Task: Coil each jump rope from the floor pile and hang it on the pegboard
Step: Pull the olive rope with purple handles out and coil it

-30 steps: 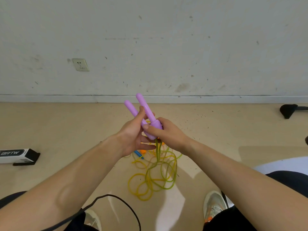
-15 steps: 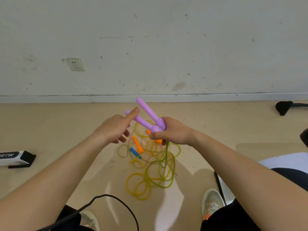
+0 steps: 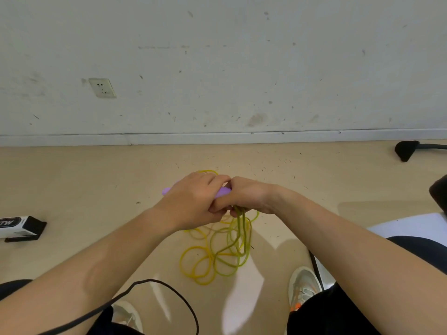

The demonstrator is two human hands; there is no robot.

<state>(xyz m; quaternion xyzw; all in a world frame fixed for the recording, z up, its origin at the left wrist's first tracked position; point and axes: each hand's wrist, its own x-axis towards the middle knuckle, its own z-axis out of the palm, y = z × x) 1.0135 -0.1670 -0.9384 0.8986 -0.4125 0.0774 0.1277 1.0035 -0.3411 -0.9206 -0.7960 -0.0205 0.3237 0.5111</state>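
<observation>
My two hands meet above the floor pile. My left hand (image 3: pixel 191 201) is wrapped over the purple handles (image 3: pixel 223 191) of a jump rope, which lie nearly level with one tip (image 3: pixel 167 190) sticking out to the left. My right hand (image 3: pixel 246 195) grips the handles' right end, where the green cord (image 3: pixel 242 228) hangs down to the floor. Below lies a tangle of yellow and green cords (image 3: pixel 210 259). The other ropes' handles are hidden behind my hands. The pegboard is out of view.
A white wall with a socket (image 3: pixel 102 87) stands close ahead. A black-and-white box (image 3: pixel 21 226) lies on the floor at left, a black chair foot (image 3: pixel 406 149) at right. My shoes (image 3: pixel 302 286) and a thin black cable (image 3: pixel 154 284) are near the bottom.
The purple handles have tipped from upright to nearly level and dropped lower. My left hand, which was only touching one handle, has closed over both. The view has tilted down.
</observation>
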